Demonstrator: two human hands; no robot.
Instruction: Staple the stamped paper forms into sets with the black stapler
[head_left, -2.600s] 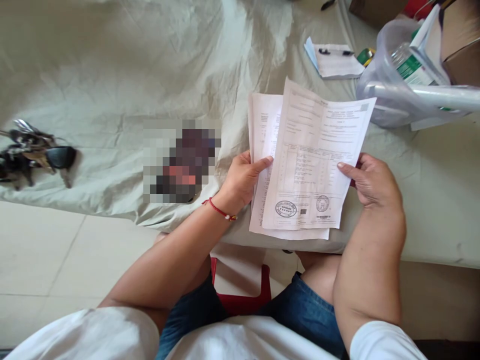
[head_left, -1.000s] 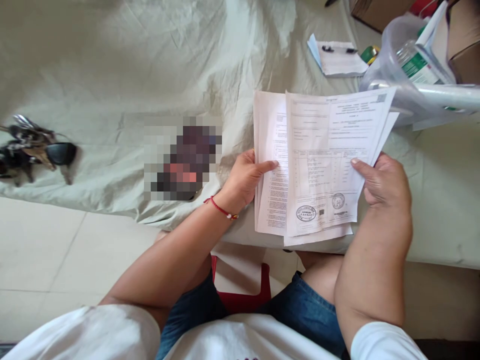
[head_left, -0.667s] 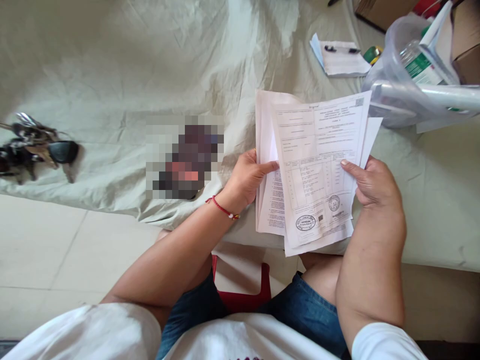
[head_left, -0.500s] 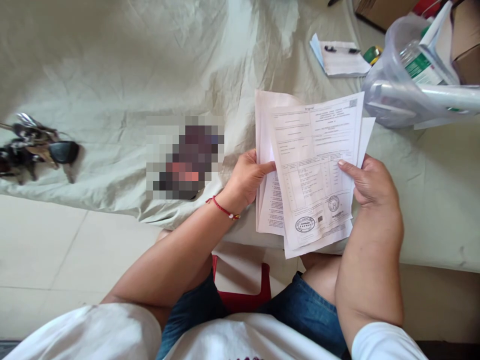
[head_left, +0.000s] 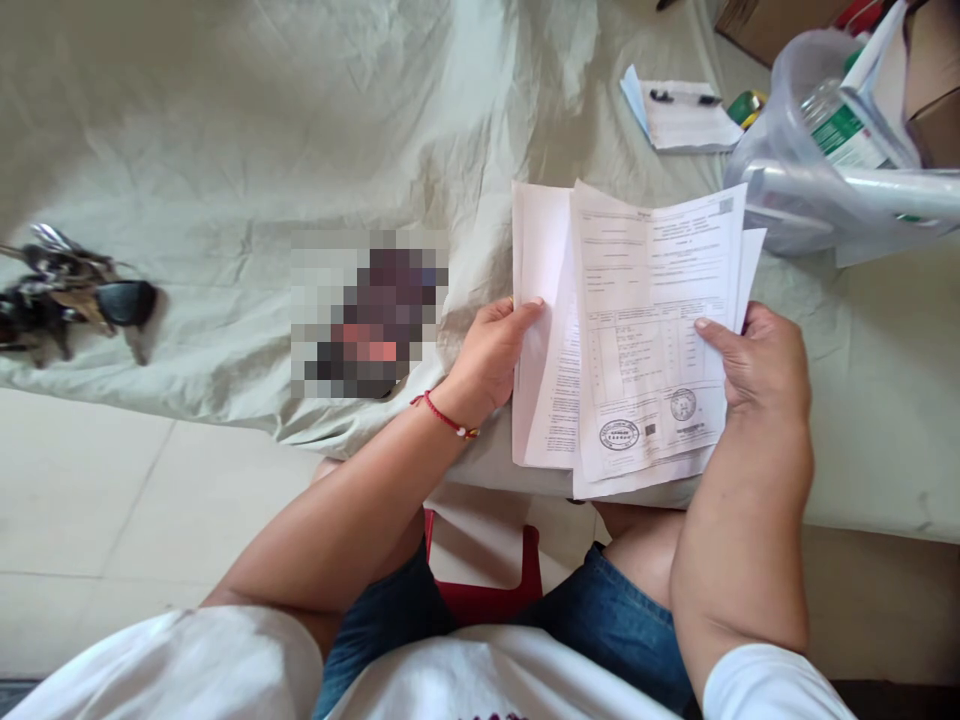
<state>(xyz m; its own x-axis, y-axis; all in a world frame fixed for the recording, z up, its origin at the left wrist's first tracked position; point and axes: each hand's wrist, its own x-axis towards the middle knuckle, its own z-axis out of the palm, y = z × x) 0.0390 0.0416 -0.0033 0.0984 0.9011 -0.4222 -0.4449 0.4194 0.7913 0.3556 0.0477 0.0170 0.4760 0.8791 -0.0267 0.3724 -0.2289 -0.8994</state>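
Note:
My left hand (head_left: 495,350) pinches the left edge of a stack of printed papers (head_left: 541,400), thumb on top and the other fingers hidden underneath. My right hand (head_left: 761,355) grips the right edge of a stamped printed form (head_left: 652,350), its thumb lying on the face of the sheet. Another sheet (head_left: 752,255) shows behind that form, on the right. The form overlaps the right part of the left-hand stack. Two round stamps and a small square code mark its lower half.
A key bunch (head_left: 75,290) and a pixelated dark item (head_left: 382,320) lie on the cloth-covered table (head_left: 300,120), left. At the upper right are a notepad (head_left: 682,120) with a pen (head_left: 684,98), a tape measure (head_left: 746,107), a translucent bin (head_left: 780,130) and cardboard boxes (head_left: 772,25).
My right hand has moved slightly right with the stamped form, uncovering more of the left stack. My left thumb has come off the form and lies on the stack.

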